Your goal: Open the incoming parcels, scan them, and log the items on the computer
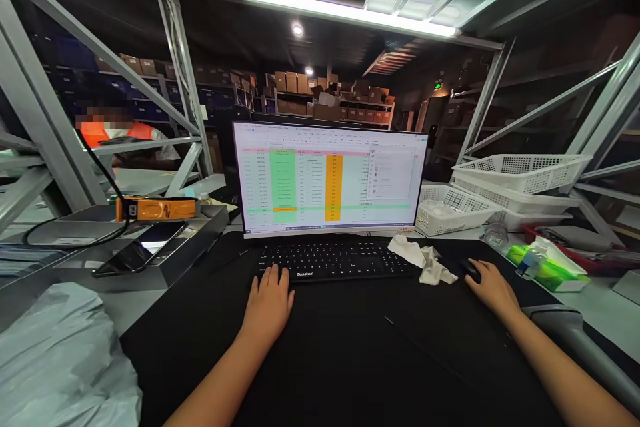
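Note:
My left hand [270, 295] lies at the lower left corner of a black keyboard [345, 263], fingers stretched onto the keys. To the right, my right hand [493, 287] is wrapped over a black computer mouse [471, 271]; the palm hides part of it. Behind the keyboard stands a monitor [310, 180] showing a spreadsheet with green and orange columns and a small pop-up panel at its right. A crumpled white cloth [434, 267] rests at the keyboard's right end, between it and the mouse. All this sits on a black desk mat [340, 353].
White plastic baskets [520, 173] are stacked at the right, near a green tissue pack [550, 270] and a grey handheld scanner [563, 327]. Leftward are a phone [123, 257], an orange object [157, 209] and a grey plastic bag [65, 353]. A person in orange [143, 132] is beyond the frame.

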`<state>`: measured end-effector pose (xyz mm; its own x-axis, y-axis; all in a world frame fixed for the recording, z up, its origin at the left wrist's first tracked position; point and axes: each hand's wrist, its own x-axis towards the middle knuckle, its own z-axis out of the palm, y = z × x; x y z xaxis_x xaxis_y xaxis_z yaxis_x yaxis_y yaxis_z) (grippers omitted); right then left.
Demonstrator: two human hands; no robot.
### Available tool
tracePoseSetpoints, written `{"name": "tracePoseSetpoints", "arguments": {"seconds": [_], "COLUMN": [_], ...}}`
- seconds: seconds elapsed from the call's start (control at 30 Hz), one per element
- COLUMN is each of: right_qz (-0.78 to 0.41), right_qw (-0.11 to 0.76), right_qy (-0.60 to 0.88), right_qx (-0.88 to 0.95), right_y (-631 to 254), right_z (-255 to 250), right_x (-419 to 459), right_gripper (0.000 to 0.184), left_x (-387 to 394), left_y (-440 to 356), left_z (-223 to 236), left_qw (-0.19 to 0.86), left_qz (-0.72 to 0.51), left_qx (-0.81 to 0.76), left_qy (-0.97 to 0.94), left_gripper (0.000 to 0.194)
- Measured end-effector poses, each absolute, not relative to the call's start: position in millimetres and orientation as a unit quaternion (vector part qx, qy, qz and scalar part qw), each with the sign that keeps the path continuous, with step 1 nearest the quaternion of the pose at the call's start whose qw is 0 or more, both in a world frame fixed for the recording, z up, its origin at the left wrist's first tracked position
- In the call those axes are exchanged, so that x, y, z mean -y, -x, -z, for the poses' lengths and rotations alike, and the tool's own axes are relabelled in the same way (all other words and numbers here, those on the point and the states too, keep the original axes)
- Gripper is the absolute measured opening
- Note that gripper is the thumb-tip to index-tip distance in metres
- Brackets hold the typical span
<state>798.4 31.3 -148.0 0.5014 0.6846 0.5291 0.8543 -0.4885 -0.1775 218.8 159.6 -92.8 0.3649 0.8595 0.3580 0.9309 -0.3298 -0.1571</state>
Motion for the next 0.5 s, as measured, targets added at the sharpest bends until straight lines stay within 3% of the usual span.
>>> {"name": "tracePoseSetpoints", "arguments": {"seconds": [0.5], "right_qz": [0.193], "right_qw": [0.213], "right_qy": [0.845], "right_qx": [0.451], "right_y": [-796.0], "right_z": [144.3], "right_x": [-28.8], "right_gripper": [0.059], "left_x": [-161.9], "left_y": [-217.5], "left_z": [98.1], "left_qw": [0.163], "left_qz": [0.124], "left_qx": [0.548], "left_qy": [0.811], "left_gripper": [0.051]}}
